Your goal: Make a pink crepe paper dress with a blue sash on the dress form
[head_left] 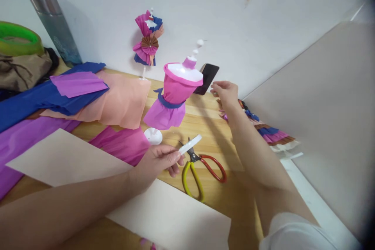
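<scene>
My left hand (pixel 159 160) is closed in a pinch on a short white strip (pixel 190 144), held just above the wooden table (pixel 211 125). In front of it stands a small mannequin (pixel 175 90) on a white base, dressed in pink paper with a blue waistband. My right hand (pixel 224 91) reaches far across the table, fingers curled, beside a dark phone (pixel 208 77) leaning on the wall; whether it holds anything is hidden. Scissors (pixel 202 172) with one yellow and one red handle lie under the strip.
Blue, purple, peach and pink crepe paper sheets (pixel 88 97) cover the left of the table. A white card sheet (pixel 73 160) lies near me. A second paper-dressed figure (pixel 148 39) stands at the wall. Another dressed figure (pixel 272 134) lies at the right edge.
</scene>
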`<state>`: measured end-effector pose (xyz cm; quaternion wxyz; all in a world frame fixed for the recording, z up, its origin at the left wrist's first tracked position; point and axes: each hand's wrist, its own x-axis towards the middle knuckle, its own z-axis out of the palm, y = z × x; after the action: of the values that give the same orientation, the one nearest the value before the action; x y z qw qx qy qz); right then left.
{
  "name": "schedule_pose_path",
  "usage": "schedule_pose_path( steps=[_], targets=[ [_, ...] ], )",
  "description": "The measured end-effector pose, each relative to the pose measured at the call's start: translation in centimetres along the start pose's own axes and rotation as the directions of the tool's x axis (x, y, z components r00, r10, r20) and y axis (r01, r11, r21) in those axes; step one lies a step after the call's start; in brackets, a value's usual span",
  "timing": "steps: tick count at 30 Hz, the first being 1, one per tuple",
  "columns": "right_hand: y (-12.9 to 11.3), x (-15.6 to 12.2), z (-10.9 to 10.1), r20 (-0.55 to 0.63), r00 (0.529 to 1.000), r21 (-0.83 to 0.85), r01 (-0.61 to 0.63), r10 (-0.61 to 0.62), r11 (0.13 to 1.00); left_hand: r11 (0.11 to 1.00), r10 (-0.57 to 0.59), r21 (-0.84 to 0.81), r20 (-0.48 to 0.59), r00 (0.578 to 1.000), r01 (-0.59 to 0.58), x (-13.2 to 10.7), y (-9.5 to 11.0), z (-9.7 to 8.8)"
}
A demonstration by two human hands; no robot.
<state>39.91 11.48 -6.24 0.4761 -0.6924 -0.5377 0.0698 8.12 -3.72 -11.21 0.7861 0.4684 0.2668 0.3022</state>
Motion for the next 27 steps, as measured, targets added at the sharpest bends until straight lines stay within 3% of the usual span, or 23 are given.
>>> schedule_pose_path(
  steps=[3,6,7,9,11,16,19,23,27],
  targets=[
    [-3.4,-5.8,-2.7,0.246,0.969,0.07,0.014,-0.031,0.997,0.998,-0.001,0.058,0.01,1.0,0.0,-0.1,0.1,0.1],
    [-6.8,-11.5,-4.8,0.57,0.785,0.255,0.109,-0.241,0.961,0.993,-0.005,0.115,0.008,1.0,0.004,0.0,0.3,0.2],
    [-7.8,-13.0,-5.2,0.624,0.723,0.295,0.133,-0.297,0.946,0.991,-0.004,0.132,0.002,1.0,0.004,0.0,0.4,0.2],
    [-9.2,-15.5,-5.6,0.664,0.661,0.322,0.169,-0.35,0.931,0.987,0.002,0.162,-0.016,1.0,0.001,0.0,0.5,0.2],
    [-9.9,-17.2,-5.6,0.645,0.651,0.34,0.225,-0.401,0.913,0.982,0.011,0.189,-0.038,0.999,-0.003,0.0,0.5,0.3],
    [-10.7,-19.2,-4.8,0.458,0.714,0.299,0.437,-0.53,0.848,0.975,0.022,0.221,-0.044,0.999,-0.012,-0.3,0.9,0.5],
    [-11.1,-19.6,-4.6,0.401,0.696,0.215,0.561,-0.596,0.799,0.973,0.029,0.23,-0.06,0.998,-0.014,-0.3,0.8,0.6],
    [-11.3,-20.0,-4.4,0.424,0.653,0.155,0.63,-0.628,0.761,0.966,0.053,0.257,-0.076,0.996,-0.032,-0.2,0.3,0.7],
    [-11.4,-20.5,-4.2,0.532,0.647,0.144,0.567,-0.546,0.811,0.918,0.177,0.374,-0.088,0.98,-0.132,-0.2,-0.3,0.9]
  ],
)
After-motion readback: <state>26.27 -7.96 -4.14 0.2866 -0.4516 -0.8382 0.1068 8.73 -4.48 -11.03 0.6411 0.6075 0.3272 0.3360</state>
